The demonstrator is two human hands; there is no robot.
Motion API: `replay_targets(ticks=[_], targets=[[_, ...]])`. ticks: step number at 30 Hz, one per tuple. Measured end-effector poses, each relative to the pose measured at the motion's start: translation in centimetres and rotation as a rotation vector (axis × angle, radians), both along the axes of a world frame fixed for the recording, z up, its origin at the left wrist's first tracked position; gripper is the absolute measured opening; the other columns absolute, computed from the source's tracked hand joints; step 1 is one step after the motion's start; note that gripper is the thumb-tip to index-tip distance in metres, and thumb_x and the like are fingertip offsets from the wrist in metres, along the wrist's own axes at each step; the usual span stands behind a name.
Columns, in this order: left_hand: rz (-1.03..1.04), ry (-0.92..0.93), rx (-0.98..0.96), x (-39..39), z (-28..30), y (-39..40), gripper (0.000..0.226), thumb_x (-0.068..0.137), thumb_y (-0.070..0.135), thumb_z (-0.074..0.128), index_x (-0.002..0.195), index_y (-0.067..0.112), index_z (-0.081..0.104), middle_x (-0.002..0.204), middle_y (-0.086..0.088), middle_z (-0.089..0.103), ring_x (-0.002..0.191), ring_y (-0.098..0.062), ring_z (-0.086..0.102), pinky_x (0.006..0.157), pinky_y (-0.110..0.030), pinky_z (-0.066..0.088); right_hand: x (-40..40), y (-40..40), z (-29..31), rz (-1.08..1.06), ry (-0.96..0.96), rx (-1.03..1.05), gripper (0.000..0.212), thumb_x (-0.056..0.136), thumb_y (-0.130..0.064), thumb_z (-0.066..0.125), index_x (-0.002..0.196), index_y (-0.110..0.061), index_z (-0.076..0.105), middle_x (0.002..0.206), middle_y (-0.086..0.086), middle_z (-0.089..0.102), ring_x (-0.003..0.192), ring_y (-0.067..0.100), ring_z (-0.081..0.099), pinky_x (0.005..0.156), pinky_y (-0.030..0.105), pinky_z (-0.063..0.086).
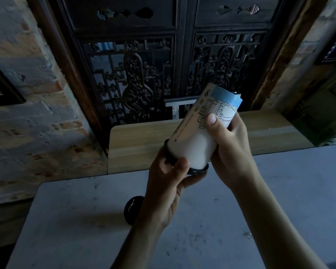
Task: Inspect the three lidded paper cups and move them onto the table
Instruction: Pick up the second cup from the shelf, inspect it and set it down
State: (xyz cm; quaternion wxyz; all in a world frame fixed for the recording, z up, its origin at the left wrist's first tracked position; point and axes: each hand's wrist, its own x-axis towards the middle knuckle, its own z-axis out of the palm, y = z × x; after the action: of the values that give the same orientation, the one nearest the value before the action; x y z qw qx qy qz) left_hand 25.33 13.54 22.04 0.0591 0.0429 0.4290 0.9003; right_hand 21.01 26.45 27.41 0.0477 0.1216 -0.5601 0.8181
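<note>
I hold one white paper cup (198, 131) with a blue band and line drawings, tilted in the air above the table, its black lid (197, 171) pointing down toward me. My left hand (167, 183) grips the lid end from below. My right hand (229, 144) wraps the cup's side, thumb across the drawing. A second black lid (131, 209) shows on the grey table (76, 220) just left of my left wrist; its cup is hidden behind my hand. No third cup is in sight.
A light wooden ledge (140, 144) runs behind the table below a dark carved wooden screen (144, 74). Brick wall (27, 113) stands at the left. A small metal bracket (175, 107) sits at the screen's base.
</note>
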Motion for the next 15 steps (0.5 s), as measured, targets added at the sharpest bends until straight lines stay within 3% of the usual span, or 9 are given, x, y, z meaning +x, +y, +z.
replay_targets(ticks=[8, 10, 12, 15], targets=[[0.039, -0.036, 0.045, -0.5, -1.1, -0.3, 0.084, 0.067, 0.046, 0.093, 0.139, 0.019, 0.060, 0.145, -0.015, 0.062, 0.133, -0.036, 0.061, 0.093, -0.050, 0.060, 0.0, 0.1, -1.2, -0.057, -0.006, 0.044, 0.090, 0.072, -0.052, 0.088, 0.132, 0.001, 0.047, 0.109, 0.018, 0.063, 0.101, 0.034, 0.067, 0.088, 0.062, 0.057], [0.059, -0.048, 0.045, -0.7, -1.3, -0.6, 0.091, 0.063, 0.043, 0.096, 0.141, 0.017, 0.056, 0.146, -0.016, 0.061, 0.133, -0.037, 0.061, 0.095, -0.054, 0.059, 0.1, 0.4, -1.6, -0.114, -0.016, 0.090, 0.087, 0.077, -0.042, 0.088, 0.142, -0.009, 0.041, 0.114, 0.015, 0.062, 0.102, 0.027, 0.069, 0.086, 0.054, 0.062], [0.093, -0.066, 0.008, -0.9, -1.6, -0.8, 0.092, 0.057, 0.044, 0.099, 0.136, 0.022, 0.058, 0.143, -0.013, 0.062, 0.130, -0.034, 0.064, 0.094, -0.053, 0.060, 0.3, 0.8, -2.1, -0.198, 0.039, 0.227, 0.083, 0.086, -0.027, 0.082, 0.153, -0.019, 0.032, 0.131, 0.008, 0.055, 0.109, 0.014, 0.071, 0.088, 0.040, 0.063], [0.129, -0.073, -0.067, -0.9, -2.1, -1.0, 0.090, 0.051, 0.049, 0.100, 0.130, 0.027, 0.062, 0.139, -0.008, 0.064, 0.125, -0.027, 0.068, 0.091, -0.048, 0.062, 0.1, 1.3, -3.4, -0.380, 0.256, 0.683, 0.062, 0.094, -0.038, 0.069, 0.149, -0.022, 0.047, 0.155, 0.007, 0.036, 0.142, 0.024, 0.048, 0.110, 0.035, 0.050]])
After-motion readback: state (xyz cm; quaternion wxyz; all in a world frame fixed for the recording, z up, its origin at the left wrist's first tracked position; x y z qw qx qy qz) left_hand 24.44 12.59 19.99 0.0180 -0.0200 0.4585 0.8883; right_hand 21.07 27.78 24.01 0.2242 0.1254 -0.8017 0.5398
